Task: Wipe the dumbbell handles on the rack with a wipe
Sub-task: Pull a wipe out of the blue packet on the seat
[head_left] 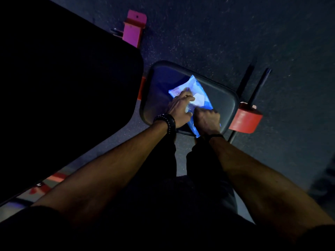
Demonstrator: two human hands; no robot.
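Observation:
A blue and white pack of wipes [196, 87] lies on a small dark padded bench seat [223, 100] in dim light. My left hand [178, 109] rests on the pack, fingers laid across its white middle part. My right hand [207, 120] is curled into a fist over the near end of the pack, and its fingertips are hidden, so what they pinch is unclear. No dumbbells or rack are in view.
A large black bench pad [63, 87] fills the left side. Red frame parts [245, 119] stick out at the seat's right, and a pink bracket [135, 28] stands on the dark speckled floor [235, 33] beyond. My legs stand below the seat.

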